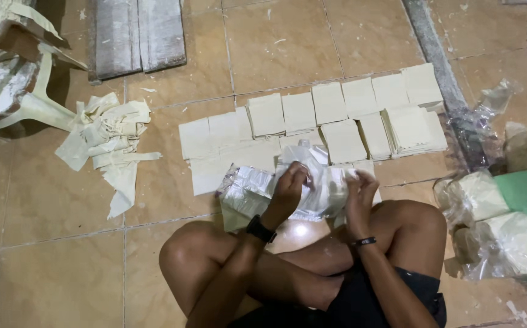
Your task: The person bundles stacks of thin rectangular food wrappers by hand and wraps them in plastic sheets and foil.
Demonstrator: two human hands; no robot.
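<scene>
Clear plastic bags (257, 188), thin, crinkled and glossy, lie bunched on the tan floor tiles (51, 200) just before the crossed legs. Left hand (289, 187) pinches the film, fingers curled together on it; right hand (360, 193) grips its edge likewise. At twelve o'clock, flat square cream paper stacks (336, 118) sit in rows. At nine o'clock lie torn paper strips (108, 143). At three o'clock, wrapped paper bundles (494, 234) fill clear wrap.
</scene>
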